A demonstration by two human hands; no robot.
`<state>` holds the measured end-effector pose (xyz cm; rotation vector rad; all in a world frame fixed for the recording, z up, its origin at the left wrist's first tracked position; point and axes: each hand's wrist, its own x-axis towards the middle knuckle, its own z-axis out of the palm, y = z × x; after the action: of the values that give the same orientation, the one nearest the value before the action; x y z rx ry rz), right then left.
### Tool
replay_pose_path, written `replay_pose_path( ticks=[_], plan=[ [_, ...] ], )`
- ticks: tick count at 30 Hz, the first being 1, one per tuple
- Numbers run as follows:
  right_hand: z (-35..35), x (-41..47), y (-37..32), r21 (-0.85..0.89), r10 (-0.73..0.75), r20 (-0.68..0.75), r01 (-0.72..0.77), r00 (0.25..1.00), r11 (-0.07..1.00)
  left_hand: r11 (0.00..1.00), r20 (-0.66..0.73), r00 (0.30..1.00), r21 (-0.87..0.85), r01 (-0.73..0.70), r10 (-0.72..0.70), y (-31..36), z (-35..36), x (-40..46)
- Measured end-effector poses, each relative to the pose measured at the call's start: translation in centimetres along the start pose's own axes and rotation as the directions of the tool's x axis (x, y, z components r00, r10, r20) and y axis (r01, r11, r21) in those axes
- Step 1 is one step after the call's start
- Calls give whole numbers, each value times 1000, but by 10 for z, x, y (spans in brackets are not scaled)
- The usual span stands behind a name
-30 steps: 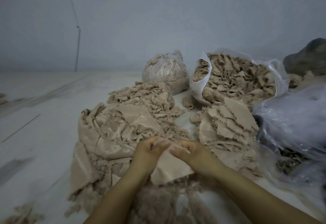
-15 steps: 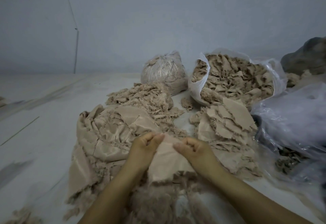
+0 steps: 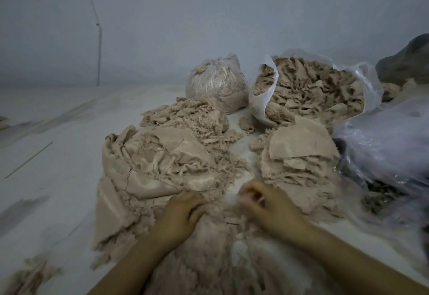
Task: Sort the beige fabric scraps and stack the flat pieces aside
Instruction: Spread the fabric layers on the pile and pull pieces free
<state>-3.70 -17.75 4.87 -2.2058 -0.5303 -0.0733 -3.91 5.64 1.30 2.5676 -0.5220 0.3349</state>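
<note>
Flat piece gone; hands (image 3: 267,206) apart.

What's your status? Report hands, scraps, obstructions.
Left hand down in loose scraps. Right hand curled, contents blurred. Flat stack right. Nothing blocking.

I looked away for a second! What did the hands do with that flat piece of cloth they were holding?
The flat piece is gone from between them. The left hand dropped onto the fluffy scraps; the right hand is curled and blurred, contents unclear. The flat stack and the open bag stayed put.
</note>
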Motion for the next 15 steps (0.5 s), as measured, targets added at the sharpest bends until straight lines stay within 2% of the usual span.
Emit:
replay_pose_path(
  ticks=[1, 3, 6, 9, 11, 12, 14, 15],
  plan=[
    [21, -12, 2, -22, -34, 134, 37, 990, 999, 999, -49, 998, -18, 38, -39, -1, 4, 3],
    [37, -21, 10, -125, -81, 243, 114, 966, 986, 988, -145, 980, -83, 128, -139, -2, 8, 9],
    [23, -19, 13, -142, -11, 208, 41, 978, 989, 959, -232, 938, -179, 219, -257, -6, 12, 20],
    [16, -17, 7, -215, -98, 249, 154, 963, 964, 940, -270, 913, -236, 245, -306, -3, 19, 32],
    [21, -18, -5, -117, -204, 266, 242, 942, 963, 927, -290, 894, -265, 267, -340, 0, 23, 39],
    [25, -18, -12, -42, -227, 218, 242, 949, 969, 918, -291, 888, -284, 276, -357, 3, 23, 41],
    [31, -18, -24, 50, -188, 126, 183, 974, 982, 884, -263, 880, -368, 287, -395, 5, 21, 42],
    [35, -18, -27, 23, -158, 153, 156, 976, 987, 849, -233, 878, -445, 286, -418, 7, 17, 41]
  ],
)
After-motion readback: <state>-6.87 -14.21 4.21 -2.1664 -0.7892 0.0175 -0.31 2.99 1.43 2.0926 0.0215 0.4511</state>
